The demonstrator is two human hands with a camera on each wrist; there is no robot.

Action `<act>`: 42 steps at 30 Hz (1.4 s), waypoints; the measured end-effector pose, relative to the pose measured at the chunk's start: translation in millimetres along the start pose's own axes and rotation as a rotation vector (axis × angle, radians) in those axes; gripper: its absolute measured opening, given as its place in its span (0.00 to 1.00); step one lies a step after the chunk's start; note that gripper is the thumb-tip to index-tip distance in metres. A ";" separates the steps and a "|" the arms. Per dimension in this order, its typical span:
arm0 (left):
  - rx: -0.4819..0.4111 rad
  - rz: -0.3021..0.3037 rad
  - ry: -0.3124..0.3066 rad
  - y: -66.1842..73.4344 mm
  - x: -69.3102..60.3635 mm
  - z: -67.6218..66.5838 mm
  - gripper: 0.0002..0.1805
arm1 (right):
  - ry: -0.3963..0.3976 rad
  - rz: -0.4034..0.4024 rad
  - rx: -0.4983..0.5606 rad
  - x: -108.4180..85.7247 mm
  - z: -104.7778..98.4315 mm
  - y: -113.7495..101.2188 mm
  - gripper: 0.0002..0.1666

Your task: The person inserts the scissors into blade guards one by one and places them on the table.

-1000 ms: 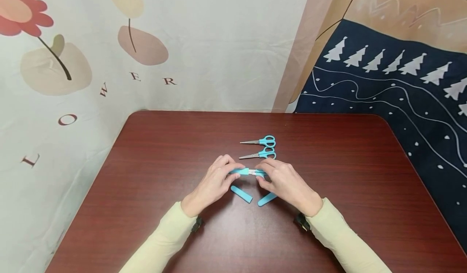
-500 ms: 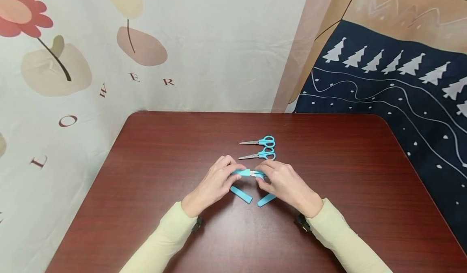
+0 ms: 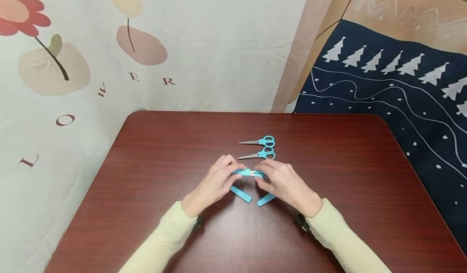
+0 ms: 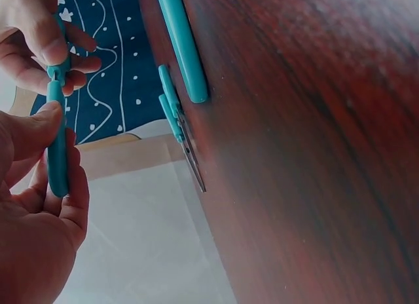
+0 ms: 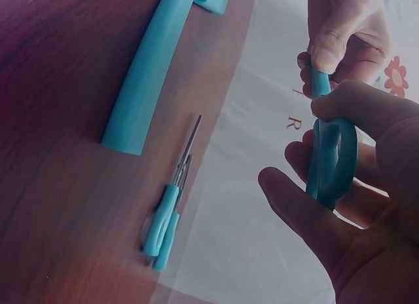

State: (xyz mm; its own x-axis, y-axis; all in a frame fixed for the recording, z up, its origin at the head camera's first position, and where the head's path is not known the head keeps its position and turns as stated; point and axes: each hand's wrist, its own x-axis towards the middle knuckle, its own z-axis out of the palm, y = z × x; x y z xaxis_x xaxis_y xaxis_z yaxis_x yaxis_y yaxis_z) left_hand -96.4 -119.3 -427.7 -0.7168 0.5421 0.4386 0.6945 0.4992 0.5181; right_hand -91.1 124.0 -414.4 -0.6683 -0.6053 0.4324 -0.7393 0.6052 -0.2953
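Note:
In the head view, my left hand (image 3: 215,179) pinches a light-blue blade cap (image 3: 243,172) between thumb and fingers. My right hand (image 3: 286,181) grips the blue handle of a pair of scissors (image 3: 259,175), whose blades sit mostly inside that cap. A short strip of metal shows between cap and handle. The left wrist view has the cap lying along the left fingers, lifted above the table. In the right wrist view, the handle loop (image 5: 347,160) is held by the right thumb and fingers, with one finger extended apart.
Two uncovered scissors (image 3: 269,141) lie side by side beyond the hands on the brown table (image 3: 164,143), tips pointing left. One loose blue cap (image 3: 240,194) lies nearer, below the left hand. Another cap (image 3: 266,199) is partly hidden under the right hand.
The strip of bare metal between the cap and the scissors handle has narrowed a little as the two came closer. Both hands otherwise stay almost in place.

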 end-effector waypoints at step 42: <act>-0.039 0.066 0.007 4.6 2.7 0.7 0.15 | 0.041 -0.030 0.008 -1.2 -1.0 -1.6 0.16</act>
State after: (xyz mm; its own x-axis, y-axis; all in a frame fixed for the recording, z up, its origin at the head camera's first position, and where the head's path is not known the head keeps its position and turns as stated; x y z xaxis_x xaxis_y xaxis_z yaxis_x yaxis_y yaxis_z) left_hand -95.1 -115.1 -424.7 -0.6704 0.5676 0.4779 0.7372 0.4358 0.5165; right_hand -89.0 124.3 -413.6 -0.6423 -0.6010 0.4757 -0.7594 0.5830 -0.2889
